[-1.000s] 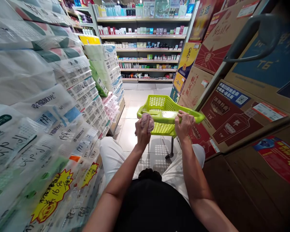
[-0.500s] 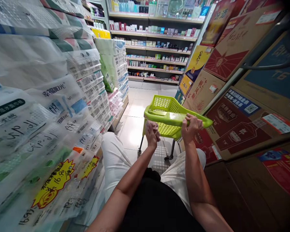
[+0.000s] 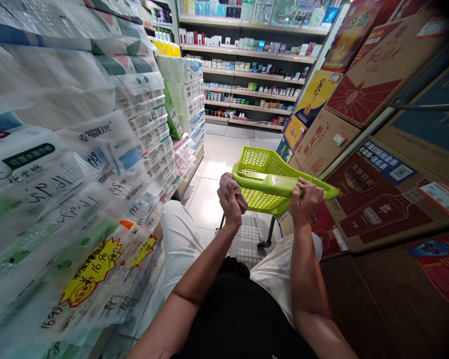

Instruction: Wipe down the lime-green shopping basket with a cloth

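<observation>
In front of my knees stands a lime-green shopping cart [image 3: 264, 202] with a perforated plastic basket and dark legs on casters. My right hand [image 3: 307, 195] is closed around the right part of its handle [image 3: 273, 180]. A crumpled greyish-pink cloth [image 3: 230, 185] is gripped in my left hand [image 3: 230, 205], at the left end of the handle. The cloth is beside the green rim; whether it touches it I cannot tell.
Wrapped tissue packs [image 3: 108, 149] with handwritten prices are stacked high along the left. Printed cartons [image 3: 377, 174] form a wall close on the right. Shelves [image 3: 243, 70] of small boxed goods stand at the end of the tiled aisle [image 3: 219, 149].
My left hand has risen with the cloth, from below the handle to its left end. My right hand keeps its grip on the handle. The whole view has shifted slightly.
</observation>
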A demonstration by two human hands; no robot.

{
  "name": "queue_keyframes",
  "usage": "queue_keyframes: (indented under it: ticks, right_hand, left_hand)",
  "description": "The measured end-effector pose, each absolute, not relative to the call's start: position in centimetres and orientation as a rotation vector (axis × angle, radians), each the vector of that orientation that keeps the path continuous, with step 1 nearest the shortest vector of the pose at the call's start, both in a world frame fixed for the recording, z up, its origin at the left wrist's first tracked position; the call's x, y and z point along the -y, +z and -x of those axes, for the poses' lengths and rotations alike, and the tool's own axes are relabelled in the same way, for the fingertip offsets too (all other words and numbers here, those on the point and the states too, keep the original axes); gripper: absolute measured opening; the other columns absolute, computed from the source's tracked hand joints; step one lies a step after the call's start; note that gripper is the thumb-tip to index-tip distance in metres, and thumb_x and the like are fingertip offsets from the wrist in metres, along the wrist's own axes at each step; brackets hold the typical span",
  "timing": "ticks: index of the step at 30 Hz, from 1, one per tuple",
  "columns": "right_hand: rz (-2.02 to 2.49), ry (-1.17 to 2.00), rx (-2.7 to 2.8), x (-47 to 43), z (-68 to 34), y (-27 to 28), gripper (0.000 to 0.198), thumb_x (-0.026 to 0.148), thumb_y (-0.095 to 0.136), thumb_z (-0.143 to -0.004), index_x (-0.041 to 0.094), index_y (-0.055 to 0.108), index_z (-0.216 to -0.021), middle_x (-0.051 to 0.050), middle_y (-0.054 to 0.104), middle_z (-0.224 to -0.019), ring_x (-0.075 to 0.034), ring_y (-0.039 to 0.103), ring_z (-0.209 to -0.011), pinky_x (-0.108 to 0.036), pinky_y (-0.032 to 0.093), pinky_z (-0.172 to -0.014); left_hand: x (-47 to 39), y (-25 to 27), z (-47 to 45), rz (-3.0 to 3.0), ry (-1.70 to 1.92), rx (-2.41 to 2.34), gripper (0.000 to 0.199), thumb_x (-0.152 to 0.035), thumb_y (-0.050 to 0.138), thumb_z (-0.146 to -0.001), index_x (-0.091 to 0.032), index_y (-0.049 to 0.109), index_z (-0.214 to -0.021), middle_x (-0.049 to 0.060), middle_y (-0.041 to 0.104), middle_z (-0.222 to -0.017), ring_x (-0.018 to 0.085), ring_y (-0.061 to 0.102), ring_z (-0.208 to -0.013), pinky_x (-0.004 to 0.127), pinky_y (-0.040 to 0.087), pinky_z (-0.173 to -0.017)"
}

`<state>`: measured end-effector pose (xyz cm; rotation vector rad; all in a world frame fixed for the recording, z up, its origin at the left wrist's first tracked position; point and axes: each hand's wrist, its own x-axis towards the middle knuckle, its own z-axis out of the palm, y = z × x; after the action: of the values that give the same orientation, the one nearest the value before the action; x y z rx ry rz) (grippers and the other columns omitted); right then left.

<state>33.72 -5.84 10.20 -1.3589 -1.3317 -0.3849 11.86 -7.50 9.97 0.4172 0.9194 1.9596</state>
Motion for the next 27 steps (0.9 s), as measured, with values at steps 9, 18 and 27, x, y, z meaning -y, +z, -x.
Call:
queue_keyframes:
  ticks: [9,18,27]
  right_hand:
    - [1.25,-0.445,1.621,6.9,-33.4,10.9,0.024,0.036,0.048,-0.094,0.025,0.068,-0.101,-0.008,0.073,-0.121,-0.029,0.057,-0.123,-0.055,0.032,-0.112]
    - [1.278,-0.421,1.578,6.8,-32.6,10.6,0.032,0.045,0.046,-0.095,0.025,0.07,-0.103,-0.007,0.074,-0.12,-0.029,0.059,-0.116,-0.051,0.033,-0.108]
    - [1.307,-0.37,1.6,6.1,-32.2,10.4,0.033,0.047,0.048,-0.093,0.025,0.069,-0.105,-0.008,0.073,-0.122,-0.029,0.057,-0.116,-0.052,0.031,-0.108]
  left_hand:
    - [8.1,7.7,-16.1,-0.414,1.79,-0.785,0.063,-0.075,0.062,-0.087,-0.018,0.068,-0.111,0.008,0.075,-0.104,0.022,0.073,-0.105,0.032,0.058,-0.089]
    - [6.4,9.0,-18.1,-0.267,1.791,-0.691,0.054,-0.069,0.065,-0.09,-0.019,0.068,-0.11,0.007,0.076,-0.103,0.02,0.074,-0.101,0.029,0.06,-0.086]
    - [4.0,8.4,-16.8,-0.243,1.737,-0.73,0.044,-0.059,0.07,-0.092,-0.018,0.07,-0.108,0.004,0.075,-0.093,0.016,0.073,-0.09,0.026,0.059,-0.078]
